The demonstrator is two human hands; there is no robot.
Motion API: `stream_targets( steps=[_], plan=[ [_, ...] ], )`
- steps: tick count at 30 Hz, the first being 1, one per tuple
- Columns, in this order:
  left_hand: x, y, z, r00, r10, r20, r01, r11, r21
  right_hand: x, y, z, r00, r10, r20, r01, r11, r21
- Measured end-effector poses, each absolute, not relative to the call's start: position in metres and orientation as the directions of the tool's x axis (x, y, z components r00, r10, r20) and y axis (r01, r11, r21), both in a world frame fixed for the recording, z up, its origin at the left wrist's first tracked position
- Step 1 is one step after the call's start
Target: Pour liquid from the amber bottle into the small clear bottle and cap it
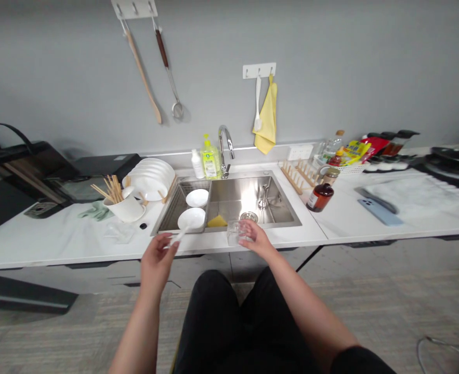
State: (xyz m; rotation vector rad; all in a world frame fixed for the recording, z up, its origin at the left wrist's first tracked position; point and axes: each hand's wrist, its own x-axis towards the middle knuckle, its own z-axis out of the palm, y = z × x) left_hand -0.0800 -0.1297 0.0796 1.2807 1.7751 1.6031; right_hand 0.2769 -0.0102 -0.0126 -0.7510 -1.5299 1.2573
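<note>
My left hand (156, 264) is raised at the front edge of the white counter, holding a white spoon (179, 237) by its handle. My right hand (256, 239) grips a clear drinking glass (237, 232) just over the front rim of the stainless steel sink (248, 200). Inside the sink's left part, a wire rack (182, 208) holds a white bowl (197, 198) and a white dish (191, 218). A yellow sponge (217, 222) lies below the rack's right side, close to my hands.
A chrome faucet (225, 148) and green soap pump (210, 161) stand behind the sink. A stack of white plates (149, 179), a chopstick-filled white mug (126, 206), and a wooden rack (297, 176) flank it. A brown bottle (320, 197) and a phone (381, 212) sit to the right.
</note>
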Motion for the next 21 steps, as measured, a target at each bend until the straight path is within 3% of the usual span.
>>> stream_targets(
  steps=[6, 16, 21],
  plan=[
    [0.008, -0.156, 0.110, -0.089, 0.959, 0.269, 0.351, -0.223, 0.910, 0.294, -0.093, 0.001, -0.230, 0.901, 0.368, 0.062, 0.391, -0.918],
    [0.036, -0.168, 0.150, 0.107, 0.924, 0.368, 0.629, -0.350, 0.695, 0.311, -0.133, 0.040, -0.222, 0.882, 0.416, 0.197, 0.458, -0.867],
    [0.054, -0.178, 0.175, 0.290, 0.922, 0.257, 0.785, -0.382, 0.488, 0.300, -0.155, 0.062, -0.290, 0.843, 0.453, 0.251, 0.524, -0.814]
  ],
)
